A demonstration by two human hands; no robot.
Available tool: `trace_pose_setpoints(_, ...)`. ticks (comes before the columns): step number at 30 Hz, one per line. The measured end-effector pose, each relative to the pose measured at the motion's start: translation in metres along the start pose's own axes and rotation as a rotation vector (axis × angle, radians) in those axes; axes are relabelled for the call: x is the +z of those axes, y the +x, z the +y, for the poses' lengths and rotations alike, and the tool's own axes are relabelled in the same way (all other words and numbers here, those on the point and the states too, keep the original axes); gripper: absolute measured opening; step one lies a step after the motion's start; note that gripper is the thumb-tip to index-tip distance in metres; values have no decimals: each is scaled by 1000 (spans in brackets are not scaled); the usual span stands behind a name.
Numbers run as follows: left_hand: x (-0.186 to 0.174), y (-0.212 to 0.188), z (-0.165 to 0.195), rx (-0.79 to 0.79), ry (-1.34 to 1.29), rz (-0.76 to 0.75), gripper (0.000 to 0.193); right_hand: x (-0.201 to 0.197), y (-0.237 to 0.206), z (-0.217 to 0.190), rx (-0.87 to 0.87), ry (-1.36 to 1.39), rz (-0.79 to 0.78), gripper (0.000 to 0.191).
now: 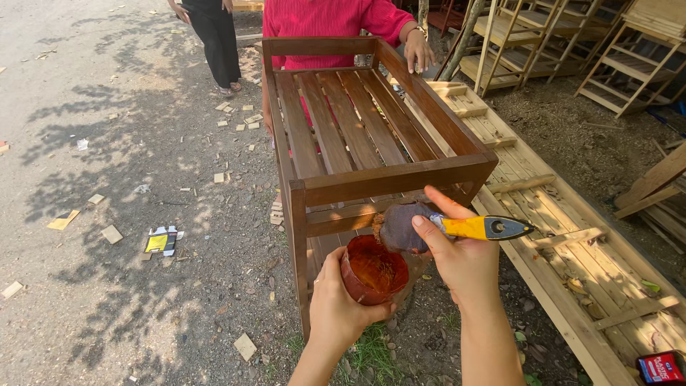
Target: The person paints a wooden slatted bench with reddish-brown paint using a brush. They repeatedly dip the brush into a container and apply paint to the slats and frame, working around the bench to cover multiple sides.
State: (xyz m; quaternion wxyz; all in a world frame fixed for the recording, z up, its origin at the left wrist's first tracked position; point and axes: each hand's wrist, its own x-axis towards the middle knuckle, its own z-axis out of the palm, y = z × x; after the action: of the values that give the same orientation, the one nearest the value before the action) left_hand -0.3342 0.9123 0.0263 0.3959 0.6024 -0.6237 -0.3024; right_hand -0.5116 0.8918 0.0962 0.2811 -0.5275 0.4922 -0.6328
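Left hand [339, 304] was closed around the side of a small round container [373, 270] with reddish-brown stain coating its inside; it sat at 6 o'clock of the view, just below the near rail of the stained wooden frame [371, 154]. Right hand [461, 257] was clamped on a paintbrush [436, 227], thumb and fingers wrapped about the ferrule, yellow-and-dark handle pointing to 3 o'clock, bristles at the container's rim at its 1 o'clock.

Handling, judged: container looked light and rigid, wet inside, probably slick at the rim; best held low around the wall, kept level. Brush light, handle stiff, bristles soft and loaded; hold at ferrule for control.

Frame: slatted, dark brown, likely heavy and tacky where fresh.

Surroundings: bare dirt ground [121, 186] with wood offcuts at 9 o'clock; unfinished pale slatted panel [564, 236] at 3 o'clock; raw wooden racks at 1 o'clock. A person in a red top [325, 18] stood at 12 o'clock, 1 hand on the frame's far corner.
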Motion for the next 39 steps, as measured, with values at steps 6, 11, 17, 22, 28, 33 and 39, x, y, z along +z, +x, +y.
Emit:
trace_pose_setpoints(6,5,-1,12,-69,-31,-113,117,-17,-5,8,97,-55,31,56)
trace_pose_setpoints(11,11,-4,18,-27,7,-112,113,-30,-8,14,224,-60,50,32)
trace_pose_setpoints(17,28,1,9,157,94,-24,108,-44,-10,17,231,-44,7,29)
trace_pose_setpoints(22,45,8,-8,348,57,118,106,-46,-16,21,213,-112,22,31)
trace_pose_setpoints(28,51,14,-24,400,-24,215,106,-49,-35,17,49,29,-64,33)
trace_pose_setpoints(33,54,14,-29,464,-62,268,106,-34,-37,22,-45,-212,-215,32)
trace_pose_setpoints(39,59,15,-29,479,-58,257,102,-3,-38,24,-51,-429,-244,34)
